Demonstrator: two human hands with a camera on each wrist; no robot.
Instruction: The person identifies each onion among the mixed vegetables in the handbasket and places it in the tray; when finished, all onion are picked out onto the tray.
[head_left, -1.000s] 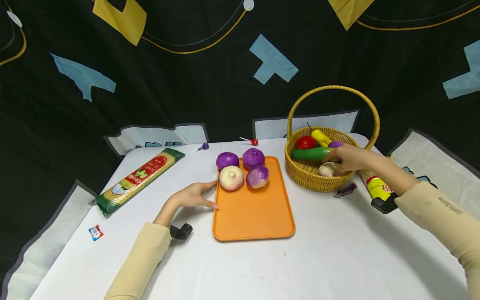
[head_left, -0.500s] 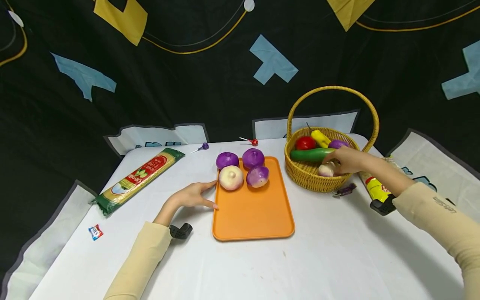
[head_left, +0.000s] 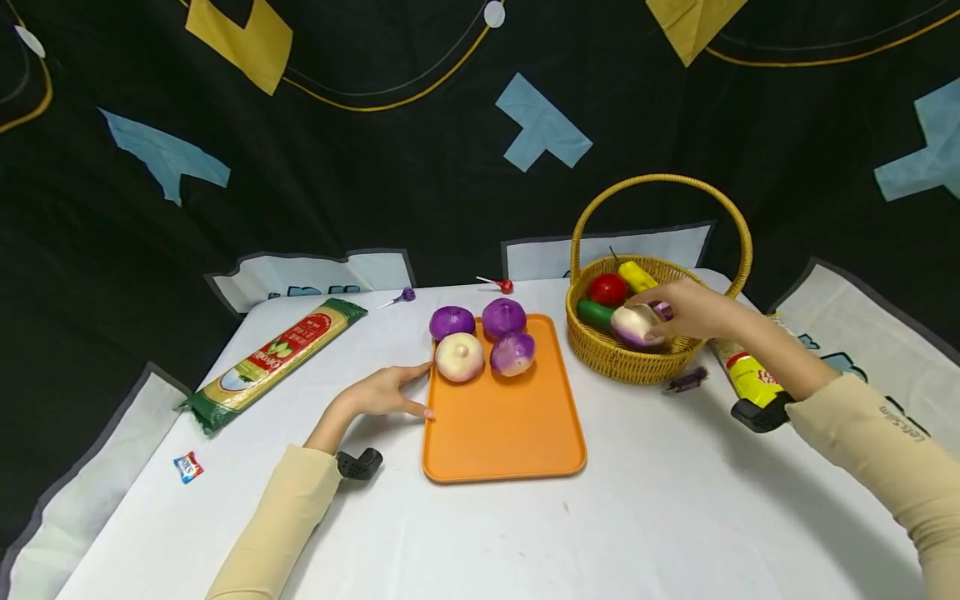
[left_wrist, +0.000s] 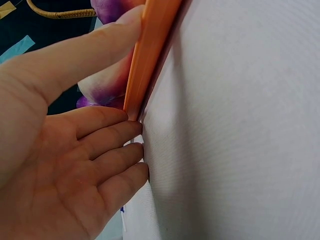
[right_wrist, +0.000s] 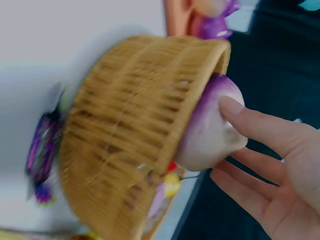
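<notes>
My right hand point(head_left: 686, 308) grips a purple-and-white onion point(head_left: 634, 326) at the front of the wicker basket point(head_left: 622, 364). In the right wrist view the onion point(right_wrist: 212, 127) sits at the basket's rim, between thumb and fingers. My left hand point(head_left: 385, 390) touches the left edge of the orange tray point(head_left: 506, 433) with fairly straight fingers; the left wrist view shows the thumb on the tray's rim point(left_wrist: 150, 55). Several onions point(head_left: 461, 357) rest at the tray's far end. A tomato point(head_left: 608, 289), a yellow pepper point(head_left: 636, 275) and a partly hidden green vegetable point(head_left: 595, 314) lie in the basket.
A noodle packet point(head_left: 277, 358) lies at the left, with a small candy point(head_left: 187, 467) nearer. Two lollipops, one purple point(head_left: 407, 295) and one red point(head_left: 506, 286), lie along the back. A purple-wrapped item point(head_left: 686, 380) and a yellow bag point(head_left: 750, 375) lie right of the basket.
My right hand has lifted the onion from low in the basket, up and slightly left, so it now covers part of the green vegetable. The left hand stays at the tray.
</notes>
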